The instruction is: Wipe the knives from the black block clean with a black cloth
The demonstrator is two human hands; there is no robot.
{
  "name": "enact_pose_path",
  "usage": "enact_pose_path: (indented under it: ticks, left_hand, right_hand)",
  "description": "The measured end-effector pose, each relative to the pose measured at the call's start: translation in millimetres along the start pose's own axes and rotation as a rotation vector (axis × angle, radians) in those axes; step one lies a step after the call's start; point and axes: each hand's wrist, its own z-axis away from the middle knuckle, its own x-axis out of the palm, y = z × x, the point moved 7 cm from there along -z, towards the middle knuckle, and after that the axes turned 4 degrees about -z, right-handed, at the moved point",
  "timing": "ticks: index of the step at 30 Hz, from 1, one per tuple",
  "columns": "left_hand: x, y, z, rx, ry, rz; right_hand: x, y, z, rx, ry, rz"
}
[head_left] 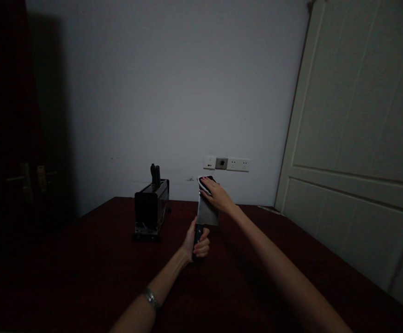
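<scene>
My left hand (198, 243) is wrapped round the black handle of a cleaver (207, 212), held upright over the table with its broad blade pointing up. My right hand (218, 196) lies across the upper part of the blade. Under its fingers is a dark pad with a white edge (201, 179), pressed against the blade; whether it is a cloth or a sponge I cannot tell. To the left stands a black knife block (146, 210) with dark handles (155, 173) sticking out of its top.
The dark red table (118, 268) reaches back to a pale wall (167, 92). White sockets (238, 164) and a grey switch plate (221, 163) are set low in the wall. A white panelled door or cabinet (354, 138) borders the right side. Dark door handles (42, 178) show at left.
</scene>
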Motion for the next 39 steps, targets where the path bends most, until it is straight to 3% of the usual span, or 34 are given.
enact_pose_path:
  ticks: [5, 14, 17, 24, 33, 39]
  left_hand:
    - [-0.6, 1, 0, 0.014, 0.018, -0.003]
    - [-20.2, 13, 3, 0.14, 0.07, 0.053]
    - [-17.3, 14, 3, 0.152, 0.062, 0.056]
    - [-1.4, 3, -1, 0.04, 0.014, 0.021]
    - [-5.2, 8, 0, 0.065, 0.066, -0.016]
    - [-2.7, 4, -1, 0.035, 0.034, -0.014]
  right_hand:
    - [6, -10, 11, -0.023, -0.007, 0.0]
    - [41, -57, 57, -0.172, -0.162, -0.01]
    - [39, -49, 45, -0.174, -0.176, -0.011]
    - [17, -5, -5, 0.0, -0.008, 0.014]
    - [36, -37, 31, -0.071, -0.085, -0.034]
    - [19, -16, 1, 0.033, 0.006, 0.011]
